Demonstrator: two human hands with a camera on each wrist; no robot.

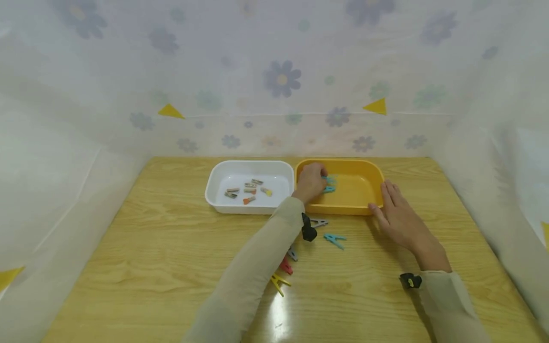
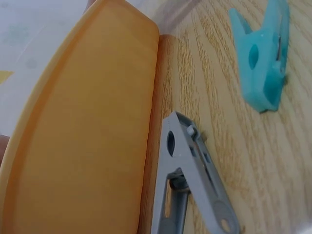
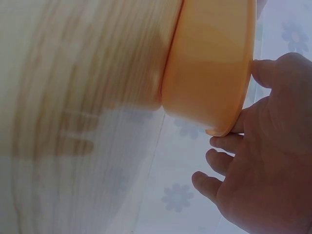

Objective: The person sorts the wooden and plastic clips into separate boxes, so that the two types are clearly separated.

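Note:
My left hand [image 1: 311, 182] reaches down into the left part of the yellow tray [image 1: 336, 209]. Its fingers bend downward right beside light-blue clothespins [image 1: 329, 189] on the tray floor; the fingertips are hidden, and I cannot tell whether they pinch a clothespin. At the tray's right end, my right hand [image 1: 401, 221] rests against the rim with fingers mostly straight and the thumb at the front corner. On the table before the tray lie a grey clothespin [image 2: 187, 170] and a turquoise clothespin [image 2: 263, 58].
A white tray [image 1: 242, 209] adjoins the yellow one on the left, with several small wooden clothespins [image 1: 250, 190] inside. Beside the left forearm lie a red clothespin [image 1: 286, 266], a yellow clothespin [image 1: 280, 282] and another grey one. A flowered curtain [image 1: 257, 95] hangs behind the table.

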